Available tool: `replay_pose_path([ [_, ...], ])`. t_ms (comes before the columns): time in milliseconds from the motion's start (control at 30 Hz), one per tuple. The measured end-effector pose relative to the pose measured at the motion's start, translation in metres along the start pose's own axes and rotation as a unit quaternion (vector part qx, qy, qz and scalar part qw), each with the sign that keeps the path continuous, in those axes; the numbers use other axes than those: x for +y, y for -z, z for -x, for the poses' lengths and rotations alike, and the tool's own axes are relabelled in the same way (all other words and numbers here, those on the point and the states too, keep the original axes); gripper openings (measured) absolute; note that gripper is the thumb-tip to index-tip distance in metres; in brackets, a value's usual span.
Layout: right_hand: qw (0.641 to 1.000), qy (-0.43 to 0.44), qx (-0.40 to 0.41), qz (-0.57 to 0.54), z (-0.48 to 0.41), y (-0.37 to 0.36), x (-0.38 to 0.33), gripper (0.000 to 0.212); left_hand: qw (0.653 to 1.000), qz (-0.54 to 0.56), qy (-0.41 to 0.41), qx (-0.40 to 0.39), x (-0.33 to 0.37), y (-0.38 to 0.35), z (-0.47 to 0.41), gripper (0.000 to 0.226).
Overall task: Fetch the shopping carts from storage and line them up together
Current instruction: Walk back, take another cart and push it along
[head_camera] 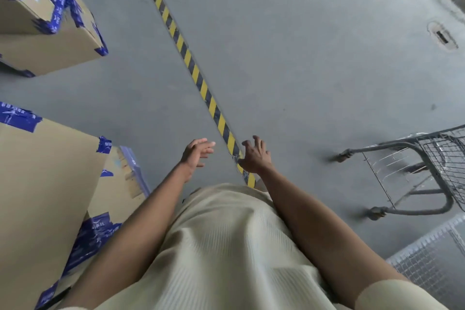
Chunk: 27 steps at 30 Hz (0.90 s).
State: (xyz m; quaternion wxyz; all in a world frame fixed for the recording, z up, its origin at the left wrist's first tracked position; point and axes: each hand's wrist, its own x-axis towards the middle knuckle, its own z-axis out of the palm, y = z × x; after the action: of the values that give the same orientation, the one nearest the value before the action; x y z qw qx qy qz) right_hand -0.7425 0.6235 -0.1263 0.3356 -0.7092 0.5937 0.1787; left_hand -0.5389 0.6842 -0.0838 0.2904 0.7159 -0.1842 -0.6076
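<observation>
So, left hand (197,152) and right hand (255,156) both show an open, empty grip, away from the grey wire shopping cart (450,158).

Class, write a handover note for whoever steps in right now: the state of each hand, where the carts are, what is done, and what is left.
Left grip: open, fingers straight, holding nothing.
Right grip: open, fingers spread, holding nothing.
Shopping cart: on the floor to the person's right, apart from both hands.
Wire mesh at the lower right may be another cart; cannot tell.
Done: no lined-up row of carts is in view.
Left: take hold of the cart, then line the carts up together.
</observation>
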Motion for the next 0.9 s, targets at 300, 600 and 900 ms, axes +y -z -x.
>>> replay_pose_path([
  [300,0.998,0.057,0.009,-0.035,-0.138,0.053,-0.13,0.051,0.995,0.089,0.031,0.04,0.074,0.091,-0.091,0.038],
  [600,0.982,0.123,-0.133,-0.044,-0.342,0.194,-0.328,0.027,0.949,0.193,0.073,0.238,0.211,0.242,-0.221,0.016],
  [900,0.952,0.176,-0.208,-0.137,-0.478,0.283,-0.522,0.009,0.9,0.339,0.047,0.271,0.37,0.368,-0.335,0.017],
])
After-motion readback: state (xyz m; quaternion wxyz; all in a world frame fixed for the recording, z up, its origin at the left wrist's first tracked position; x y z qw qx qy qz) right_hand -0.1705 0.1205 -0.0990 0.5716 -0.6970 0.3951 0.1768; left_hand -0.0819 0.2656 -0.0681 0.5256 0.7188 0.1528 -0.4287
